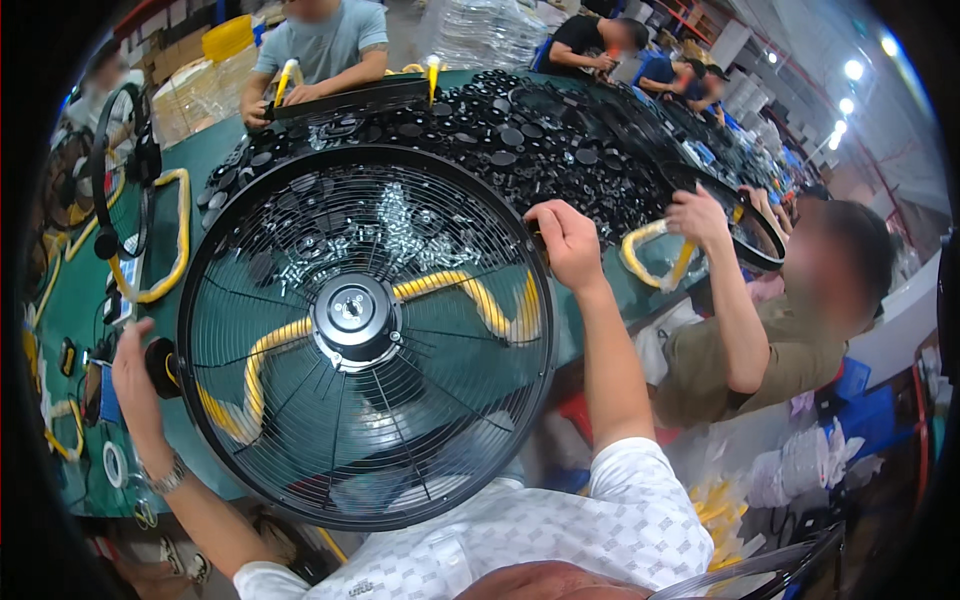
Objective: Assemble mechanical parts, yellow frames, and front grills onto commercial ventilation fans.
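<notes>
Glossy black metal wire fan guard (pixel 366 335) over a matt green tabletop (pixel 215 150).

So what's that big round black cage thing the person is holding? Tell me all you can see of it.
It is a fan guard: a large round grille of thin black wire, seemingly metal, its spokes running from a round central hub to a thick outer ring. It is held tilted over the green table. The right hand grips its upper right rim; the left hand is at its left edge by a black knob. A yellow bent frame shows through the wires.
</notes>
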Available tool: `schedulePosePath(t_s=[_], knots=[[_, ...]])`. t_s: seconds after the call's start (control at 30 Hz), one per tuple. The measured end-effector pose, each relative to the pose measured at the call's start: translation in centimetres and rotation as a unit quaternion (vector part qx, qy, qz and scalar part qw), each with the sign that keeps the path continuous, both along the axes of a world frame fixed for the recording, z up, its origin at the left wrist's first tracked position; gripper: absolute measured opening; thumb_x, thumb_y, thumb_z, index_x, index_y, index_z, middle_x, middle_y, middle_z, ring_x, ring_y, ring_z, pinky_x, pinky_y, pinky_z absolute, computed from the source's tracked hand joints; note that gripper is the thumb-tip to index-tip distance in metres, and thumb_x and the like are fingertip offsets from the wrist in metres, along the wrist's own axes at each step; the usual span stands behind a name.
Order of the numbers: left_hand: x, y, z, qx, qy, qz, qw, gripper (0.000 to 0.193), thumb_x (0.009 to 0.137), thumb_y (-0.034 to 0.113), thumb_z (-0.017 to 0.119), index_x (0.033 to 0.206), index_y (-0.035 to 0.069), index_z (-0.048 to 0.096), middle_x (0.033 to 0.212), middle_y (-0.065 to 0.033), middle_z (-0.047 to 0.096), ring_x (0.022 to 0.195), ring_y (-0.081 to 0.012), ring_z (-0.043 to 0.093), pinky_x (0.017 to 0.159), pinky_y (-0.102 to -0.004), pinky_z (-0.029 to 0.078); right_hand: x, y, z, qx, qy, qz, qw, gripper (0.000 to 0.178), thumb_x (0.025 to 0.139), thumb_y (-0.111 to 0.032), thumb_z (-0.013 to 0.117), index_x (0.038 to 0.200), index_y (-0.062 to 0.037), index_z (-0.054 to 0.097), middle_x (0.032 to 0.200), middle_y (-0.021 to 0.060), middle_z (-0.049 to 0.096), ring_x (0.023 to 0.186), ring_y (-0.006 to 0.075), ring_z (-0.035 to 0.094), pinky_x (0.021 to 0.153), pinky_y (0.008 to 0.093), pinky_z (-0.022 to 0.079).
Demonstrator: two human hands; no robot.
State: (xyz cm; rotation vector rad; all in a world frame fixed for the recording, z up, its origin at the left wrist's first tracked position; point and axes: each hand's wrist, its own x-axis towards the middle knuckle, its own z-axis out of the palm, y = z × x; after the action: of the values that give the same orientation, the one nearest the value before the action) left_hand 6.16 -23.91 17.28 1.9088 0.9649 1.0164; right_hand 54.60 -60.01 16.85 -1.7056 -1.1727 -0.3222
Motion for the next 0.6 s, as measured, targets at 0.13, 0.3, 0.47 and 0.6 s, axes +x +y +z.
schedulePosePath(t_s=[0.13,0.3,0.47,0.6], knots=[[1.8,-1.0,-2.1,0.078,-0.017,-0.022,0.997,0.043,0.108,0.028,0.040,0.123,-0.008,0.058,0.128,-0.0145,0.062,0.118,-0.0237,0.058,0.103,-0.0353,0.043,0.4,0.0,-1.3,0.060,0.052,0.063,0.995,0.026,0.105,-0.018,0.049,0.105,0.0020,0.065,0.102,0.0086,0.070,0.089,0.0126,0.063,0.083,0.0266,0.050],[2.7,-3.1,-5.6,0.180,-0.195,-0.012,0.964,0.043,0.108,0.024,0.036,0.129,-0.008,0.055,0.129,-0.0173,0.060,0.122,-0.0261,0.057,0.105,-0.0370,0.042,0.5,-0.2,-3.3,0.139,0.045,0.128,0.981,0.048,0.105,-0.042,0.048,0.124,0.0014,0.054,0.125,0.0202,0.062,0.110,0.0237,0.063,0.097,0.0359,0.049],[0.0,-0.7,-1.1,0.039,0.039,0.005,0.998,0.039,0.107,0.026,0.041,0.127,-0.003,0.059,0.128,-0.0160,0.061,0.120,-0.0250,0.058,0.101,-0.0353,0.044,0.6,-0.3,-4.6,0.153,0.083,0.159,0.972,0.045,0.104,-0.039,0.049,0.129,-0.0008,0.050,0.128,0.0205,0.059,0.114,0.0249,0.060,0.102,0.0372,0.044],[1.8,-1.1,-3.3,0.076,-0.029,-0.006,0.997,0.039,0.108,0.025,0.040,0.124,-0.005,0.059,0.128,-0.0163,0.061,0.119,-0.0244,0.059,0.103,-0.0352,0.044,0.7,0.3,-5.3,0.182,0.094,0.150,0.967,0.032,0.104,-0.022,0.045,0.128,-0.0007,0.049,0.126,0.0208,0.059,0.112,0.0225,0.057,0.101,0.0355,0.043]])
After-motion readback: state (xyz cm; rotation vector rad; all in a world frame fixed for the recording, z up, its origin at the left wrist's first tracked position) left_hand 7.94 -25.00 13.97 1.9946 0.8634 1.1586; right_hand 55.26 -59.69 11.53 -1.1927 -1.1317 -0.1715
